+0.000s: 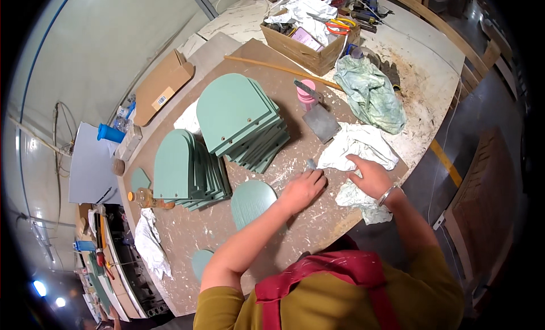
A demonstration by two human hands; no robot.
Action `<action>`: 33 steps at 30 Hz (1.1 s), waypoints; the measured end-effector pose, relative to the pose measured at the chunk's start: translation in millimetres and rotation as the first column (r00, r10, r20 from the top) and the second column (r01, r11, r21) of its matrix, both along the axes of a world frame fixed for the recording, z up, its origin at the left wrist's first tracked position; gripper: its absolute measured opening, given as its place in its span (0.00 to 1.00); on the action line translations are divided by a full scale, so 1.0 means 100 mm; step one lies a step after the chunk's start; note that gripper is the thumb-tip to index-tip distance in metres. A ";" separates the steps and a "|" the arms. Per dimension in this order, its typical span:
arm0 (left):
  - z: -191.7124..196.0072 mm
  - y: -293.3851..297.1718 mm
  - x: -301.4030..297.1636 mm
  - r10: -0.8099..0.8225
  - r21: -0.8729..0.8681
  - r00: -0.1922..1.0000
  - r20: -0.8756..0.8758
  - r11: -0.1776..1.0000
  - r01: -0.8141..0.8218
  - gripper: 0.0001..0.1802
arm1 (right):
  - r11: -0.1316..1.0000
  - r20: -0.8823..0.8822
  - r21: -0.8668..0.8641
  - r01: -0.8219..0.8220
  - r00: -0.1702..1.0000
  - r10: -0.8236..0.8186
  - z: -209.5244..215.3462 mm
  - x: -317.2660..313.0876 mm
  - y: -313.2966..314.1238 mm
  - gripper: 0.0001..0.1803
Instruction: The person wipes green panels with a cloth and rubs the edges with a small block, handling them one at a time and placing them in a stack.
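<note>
My left hand rests on the brown worktop with its fingers curled down and together. Whatever may be under its fingertips is hidden. A small grey-blue piece lies just beyond the knuckles. Beneath my left forearm is a green rounded panel, partly covered. My right hand is over a crumpled white cloth, thumb and forefinger apart. More stained cloth shows below that hand. Farther left stand two stacks of green arched panels, a taller stack and a lower stack.
A grey square plate and a pink container stand beyond the white cloth. A greenish rag lies at the right. At the back, a cardboard box holds cloths and scissors. A jar lies at the left.
</note>
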State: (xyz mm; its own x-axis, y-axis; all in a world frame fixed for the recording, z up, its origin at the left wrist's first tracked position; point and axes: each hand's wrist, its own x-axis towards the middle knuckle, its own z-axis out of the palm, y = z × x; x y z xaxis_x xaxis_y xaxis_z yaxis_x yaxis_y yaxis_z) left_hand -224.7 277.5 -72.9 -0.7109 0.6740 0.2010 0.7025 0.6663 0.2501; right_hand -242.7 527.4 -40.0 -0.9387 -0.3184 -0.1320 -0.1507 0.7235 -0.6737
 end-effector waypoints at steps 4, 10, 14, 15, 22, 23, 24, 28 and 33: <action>0.05 0.08 -0.16 0.130 0.125 0.992 0.000 0.984 -0.129 0.16 | 0.999 -0.004 0.040 0.004 1.000 -0.004 -0.01 -0.11 0.12 0.21; 0.22 0.07 0.42 -0.155 0.512 0.517 0.842 0.534 -0.673 0.26 | 0.755 0.130 -0.651 0.081 0.992 0.006 0.47 0.14 -0.09 0.08; 0.43 0.05 0.85 -0.239 0.406 0.329 0.914 0.503 -0.763 0.22 | 0.618 0.208 -0.780 0.099 0.972 0.106 0.29 0.34 -0.69 0.04; 0.22 -0.06 0.97 -0.139 0.342 0.313 0.939 0.429 -0.836 0.19 | 0.637 0.163 -0.769 0.046 0.979 0.126 0.23 0.37 -0.79 0.03; 0.83 -0.68 1.27 0.387 0.397 0.462 0.798 0.239 -0.886 0.15 | 0.203 0.459 -0.881 0.427 0.875 0.152 0.32 0.17 -0.73 0.02; 0.93 -0.74 1.31 0.402 0.458 0.466 0.789 0.121 -0.881 0.13 | 0.146 0.462 -0.886 0.441 0.870 0.175 0.38 0.13 -0.68 0.03; 1.03 -0.82 1.36 0.412 0.512 0.468 0.782 0.005 -0.859 0.12 | 0.111 0.441 -0.897 0.428 0.883 0.162 0.45 0.09 -0.65 0.03; 1.38 -1.14 1.51 0.469 0.735 0.656 0.592 0.020 -0.678 0.07 | 0.380 0.461 -0.846 0.374 0.871 0.169 0.81 0.16 -0.43 0.06; 1.37 -1.12 1.40 0.359 0.607 0.901 0.242 0.669 -0.430 0.05 | 0.758 -0.065 -0.642 -0.115 0.993 0.096 1.11 0.43 -0.74 0.23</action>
State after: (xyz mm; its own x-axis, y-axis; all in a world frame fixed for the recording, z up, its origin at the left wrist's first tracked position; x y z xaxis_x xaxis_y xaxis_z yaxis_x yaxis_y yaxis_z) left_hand -84.3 166.0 63.7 -0.9190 0.0645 0.3888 0.3607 0.5353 0.7638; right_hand -199.6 453.1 70.7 -0.8942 -0.4162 0.1652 -0.2250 0.0987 -0.9693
